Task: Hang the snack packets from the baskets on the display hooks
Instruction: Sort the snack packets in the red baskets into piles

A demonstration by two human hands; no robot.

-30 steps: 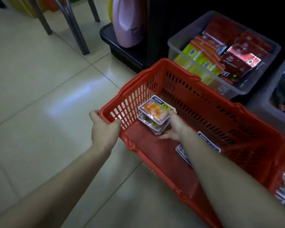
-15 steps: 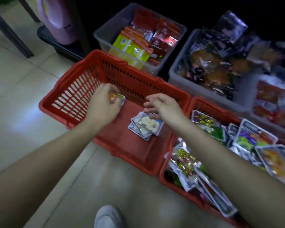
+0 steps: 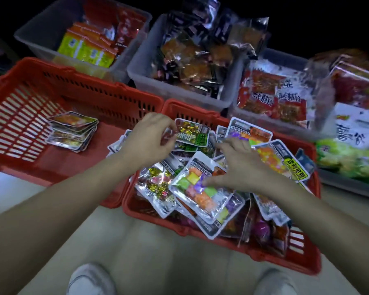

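Green packet [image 3: 192, 133] flat at the far end of the red basket [image 3: 134, 207], long axis across it, my left hand [image 3: 149, 139] pinching its edge, my right hand [image 3: 241, 165] spread, resting on the pile [image 3: 158, 186].

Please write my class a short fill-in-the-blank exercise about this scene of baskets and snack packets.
1. The nearly empty basket, holding only a small stack of packets, stands on the ___.
2. The left hand and the right hand are both over the full basket, which stands on the ___.
3. Both baskets are ___ in colour.

Missing words: left; right; red.
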